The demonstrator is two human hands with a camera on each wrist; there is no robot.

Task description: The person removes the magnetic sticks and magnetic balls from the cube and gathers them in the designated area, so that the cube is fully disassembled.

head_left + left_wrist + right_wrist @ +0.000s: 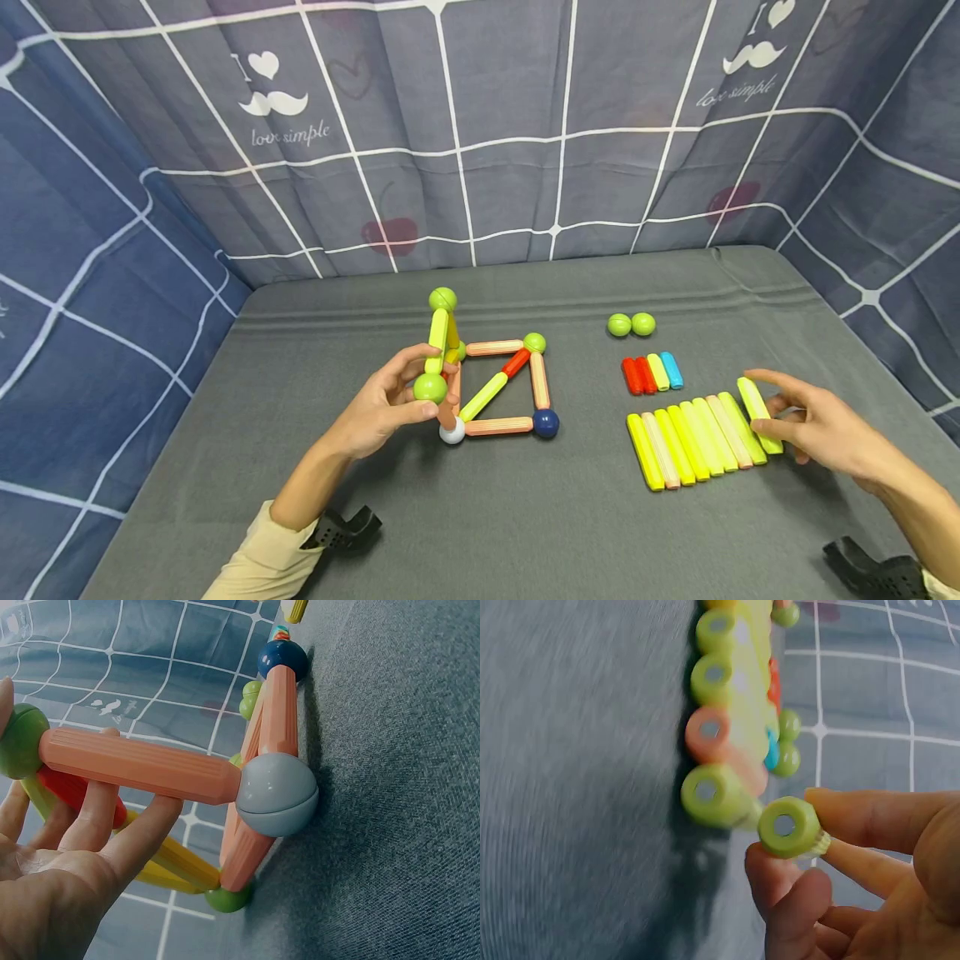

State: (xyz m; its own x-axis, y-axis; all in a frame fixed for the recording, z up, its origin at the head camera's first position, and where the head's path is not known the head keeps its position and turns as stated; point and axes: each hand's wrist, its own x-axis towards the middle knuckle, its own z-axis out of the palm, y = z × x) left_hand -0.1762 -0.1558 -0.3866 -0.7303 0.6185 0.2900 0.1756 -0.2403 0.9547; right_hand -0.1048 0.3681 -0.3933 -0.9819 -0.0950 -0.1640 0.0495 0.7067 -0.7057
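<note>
At lower right of the head view, the right hand (831, 429), angled up-left, pinches a yellow-green rod (757, 410); left of centre, the left hand (375, 410) holds a ball-and-stick frame (484, 396) by its raised side.

Backdrop cloth (502, 92): "I" (241, 67), heart (264, 65), moustache (273, 103), "love simple" (290, 133), printed 2 times.

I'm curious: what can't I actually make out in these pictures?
- Head view: the upper part of the salmon stick above the white ball, hidden by the left hand and green ball.
- Left wrist view: that green ball's outer side, cut off by the left edge.
- Left wrist view: the count of short sticks beyond the navy ball; too small.
- Right wrist view: the long sticks' far row end, cut off by the top edge.
</note>
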